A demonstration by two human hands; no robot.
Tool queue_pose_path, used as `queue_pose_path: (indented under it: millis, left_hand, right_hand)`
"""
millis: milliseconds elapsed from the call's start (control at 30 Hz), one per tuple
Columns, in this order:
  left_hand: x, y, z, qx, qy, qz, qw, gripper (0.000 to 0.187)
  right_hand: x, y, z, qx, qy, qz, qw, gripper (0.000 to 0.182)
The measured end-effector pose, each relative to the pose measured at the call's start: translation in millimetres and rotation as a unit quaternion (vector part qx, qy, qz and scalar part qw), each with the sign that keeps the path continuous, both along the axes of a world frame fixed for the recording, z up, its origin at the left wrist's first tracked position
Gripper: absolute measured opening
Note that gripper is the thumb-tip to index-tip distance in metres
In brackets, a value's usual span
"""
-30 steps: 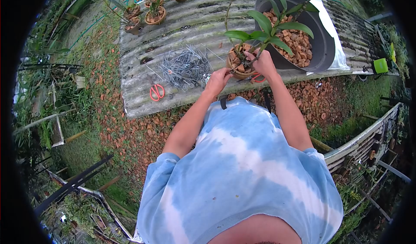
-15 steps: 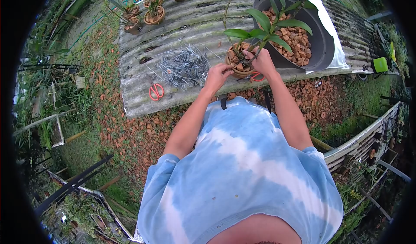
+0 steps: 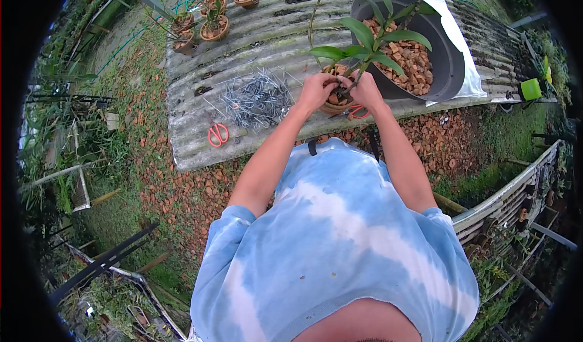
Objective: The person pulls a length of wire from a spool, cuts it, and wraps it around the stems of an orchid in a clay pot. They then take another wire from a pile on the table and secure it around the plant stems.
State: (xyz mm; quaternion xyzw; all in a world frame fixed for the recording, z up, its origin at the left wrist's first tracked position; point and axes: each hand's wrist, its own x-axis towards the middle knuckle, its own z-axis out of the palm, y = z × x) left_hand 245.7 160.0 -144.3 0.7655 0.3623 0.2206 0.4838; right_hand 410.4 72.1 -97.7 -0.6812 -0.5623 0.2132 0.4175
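Note:
A leafy orchid plant [image 3: 362,33] stands in a clay pot [image 3: 335,109] holding brick chips, near the table's front edge. My left hand [image 3: 316,92] is over the pot's left side, its fingers pinched together at the plant's base; what they hold is too small to make out. On the right of the pot, my right hand [image 3: 367,92] is closed about the lower stem, its fingertips partly hidden. Red-handled scissors [image 3: 358,112] lie against the pot, below my right hand. A second red-handled pair of scissors [image 3: 218,135] rests farther left, beside a heap of metal wires [image 3: 256,99].
A large dark tub [image 3: 450,78] of brick chips [image 3: 413,68] stands behind the pot on a white sheet [image 3: 472,87]. Several small potted plants [image 3: 215,28] sit at the back left of the corrugated table [image 3: 200,120]. A bright green container [image 3: 531,90] is at the far right.
My left hand has moved right and up, from the pot's left rim in over the chips at the plant's base. My right hand stays at the stem, turned slightly.

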Motion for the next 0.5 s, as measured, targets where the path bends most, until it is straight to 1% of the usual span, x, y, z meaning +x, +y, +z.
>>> queue_pose_path:
  millis: [100, 133, 233, 333, 500]
  left_hand:
    - [3, 1, -4, -0.032, -0.017, 0.002, 0.999, 0.027]
    - [3, 1, -3, -0.038, -0.025, 0.000, 0.999, 0.026]
    - [6, 0, 4, 0.080, 0.076, -0.014, 0.994, 0.024]
    - [10, -3, -1, 0.030, 0.057, 0.022, 0.998, 0.019]
    - [9, -12, -9, 0.058, 0.042, 0.047, 0.996, 0.019]
  right_hand:
    - [0, 2, -11, 0.023, 0.040, -0.004, 0.999, 0.030]
    - [0, 2, -10, 0.014, 0.036, -0.004, 0.999, 0.030]
    - [2, 1, -8, -0.002, 0.027, -0.001, 1.000, 0.031]
    - [1, 2, -4, -0.004, 0.031, 0.002, 0.999, 0.033]
    - [0, 1, -2, -0.022, 0.045, -0.007, 0.999, 0.036]
